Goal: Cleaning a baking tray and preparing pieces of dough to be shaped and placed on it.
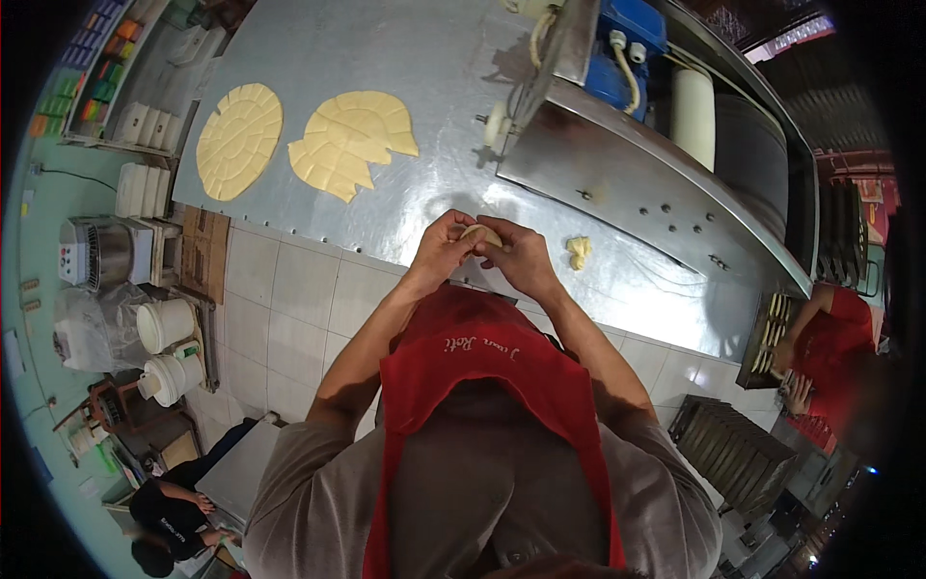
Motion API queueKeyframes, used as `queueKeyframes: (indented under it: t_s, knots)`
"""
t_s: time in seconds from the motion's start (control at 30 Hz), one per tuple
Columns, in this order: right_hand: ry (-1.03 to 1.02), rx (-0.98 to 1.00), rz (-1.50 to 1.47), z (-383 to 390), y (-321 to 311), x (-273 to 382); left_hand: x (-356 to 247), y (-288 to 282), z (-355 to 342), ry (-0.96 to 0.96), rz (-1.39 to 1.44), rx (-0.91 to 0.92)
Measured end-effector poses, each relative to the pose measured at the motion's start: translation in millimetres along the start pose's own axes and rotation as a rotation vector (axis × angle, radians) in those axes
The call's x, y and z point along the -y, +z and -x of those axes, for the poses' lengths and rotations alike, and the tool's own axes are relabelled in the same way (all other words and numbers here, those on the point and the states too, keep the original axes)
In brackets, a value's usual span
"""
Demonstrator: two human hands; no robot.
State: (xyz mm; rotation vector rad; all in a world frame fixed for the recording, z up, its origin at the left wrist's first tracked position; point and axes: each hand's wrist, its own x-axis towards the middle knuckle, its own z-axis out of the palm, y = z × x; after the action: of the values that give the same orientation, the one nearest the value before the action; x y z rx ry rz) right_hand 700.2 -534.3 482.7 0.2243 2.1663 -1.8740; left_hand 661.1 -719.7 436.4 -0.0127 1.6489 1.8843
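Dough piece: should handle light, soft, easily torn
Left hand and right hand pinch it, fingertips partly hidden; grip lightly at opposite sides

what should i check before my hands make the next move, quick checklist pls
1. Small pale-yellow dough piece held by both the left hand and the right hand: ok
2. Underside of that dough piece visible: not ok, it is out of sight
3. Flat, round, scored pale-yellow dough sheet apart from the notched pale-yellow dough sheet: ok, a gap shows
4. Knobbly pale-yellow dough cluster on the grey metal table, right of the right hand: ok
5. Hands apart from the large silver metal machine: ok, though the right hand is fairly near
6. Machine switched off: cannot tell
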Motion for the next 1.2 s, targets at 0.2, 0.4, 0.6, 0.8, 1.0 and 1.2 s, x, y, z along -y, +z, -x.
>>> queueKeyframes:
  t_s: [0.2, 0.4, 0.6, 0.8, 1.0, 1.2]
  knots:
    - [-0.115, -0.094, 0.313, 14, -8, 2, -23, 47, 9, 0.24, -0.476, -0.335]
    - [0.243, 0.216, -0.469, 13, -35, -24, -16, 60, 4, 0.348, -0.573, -0.427]
    - [0.244, 0.449, -0.366, 28, -48, -8, 3, 54, -5, 0.206, -0.513, -0.297]
    - [0.237, 0.04, 0.014, 22, -50, -42, 32, -26, -90, 0.597, -0.687, -0.25]
    - [-0.245, -0.372, 0.732, 32, -46, -4, -38, -125, -121, 0.543, -1.235, -0.677]
    - [-0.162, -0.245, 0.192, -6, 2, 15, -13, -18, -51, 0.399, -0.561, -0.06]
